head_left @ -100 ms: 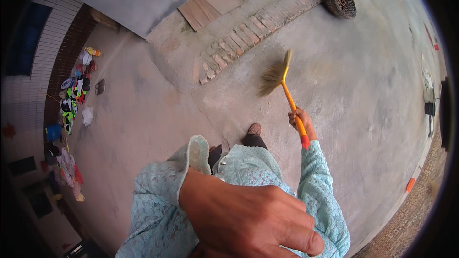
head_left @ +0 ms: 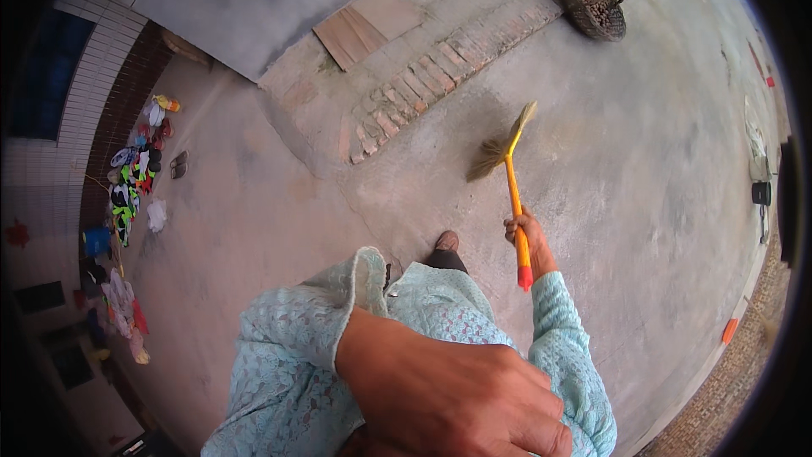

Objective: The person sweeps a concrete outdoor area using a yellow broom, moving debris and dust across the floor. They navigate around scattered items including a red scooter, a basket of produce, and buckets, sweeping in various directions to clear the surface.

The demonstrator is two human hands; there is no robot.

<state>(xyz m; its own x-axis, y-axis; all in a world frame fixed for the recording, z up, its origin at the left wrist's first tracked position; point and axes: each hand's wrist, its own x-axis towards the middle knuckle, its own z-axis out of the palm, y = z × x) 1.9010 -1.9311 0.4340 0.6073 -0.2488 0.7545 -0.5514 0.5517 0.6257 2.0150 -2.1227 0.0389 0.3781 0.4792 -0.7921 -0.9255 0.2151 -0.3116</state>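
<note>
A short broom with an orange handle (head_left: 514,186) and straw-coloured bristles (head_left: 488,158) stands out ahead of me over the concrete. My right hand (head_left: 529,234) is wrapped round the lower part of its handle, just above the red end cap. The bristles spread in two clumps at or close to the ground; whether they touch it is hard to tell. Large and close, my left hand (head_left: 461,389) crosses in front of my body with its back up and its fingers curled together. The fingertips and anything in them are cut off by the lower edge.
A wicker basket (head_left: 622,32) of small round brown things stands at the far right, beside a strip of set-in bricks (head_left: 440,76). A flat board (head_left: 348,36) lies near a raised concrete slab (head_left: 245,8). Clothes (head_left: 127,195), slippers (head_left: 178,164) and a blue bucket (head_left: 96,241) line the left wall.
The broom head has swung slightly right and nearer, and the handle stands more upright. My left hand has shifted a little right and down, its fingers more curled.
</note>
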